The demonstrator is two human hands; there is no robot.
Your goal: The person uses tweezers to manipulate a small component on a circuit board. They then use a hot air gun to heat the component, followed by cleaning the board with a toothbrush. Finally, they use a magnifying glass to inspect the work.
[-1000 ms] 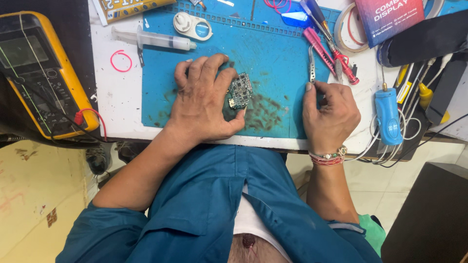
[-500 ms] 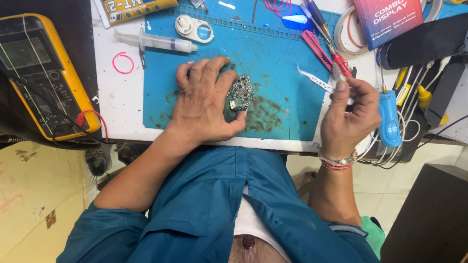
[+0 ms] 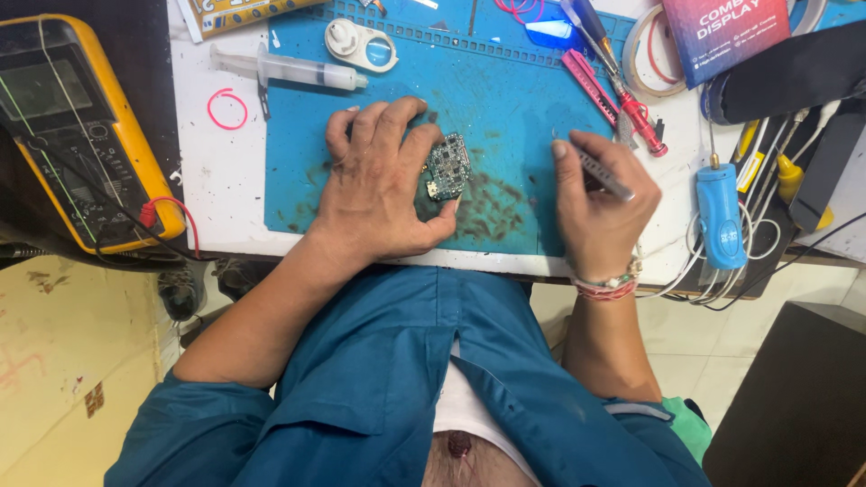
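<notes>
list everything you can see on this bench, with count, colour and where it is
circuit board: 1, dark green, on the mat under the left fingertips
work mat: 1, blue, stained, centre of the bench
tweezers: 1, silver, in the right hand
multimeter: 1, yellow and black, far left
syringe: 1, clear, top left across the mat's edge
loupe: 1, white with a blue lens, top of the mat
rubber band: 1, pink, on the white bench left of the mat
handheld tool: 1, blue, right of the mat among cables
tape roll: 1, pale, top right
left hand: 1, flat on the mat, holding the board
right hand: 1, gripping the tweezers, beaded wristbands
</notes>
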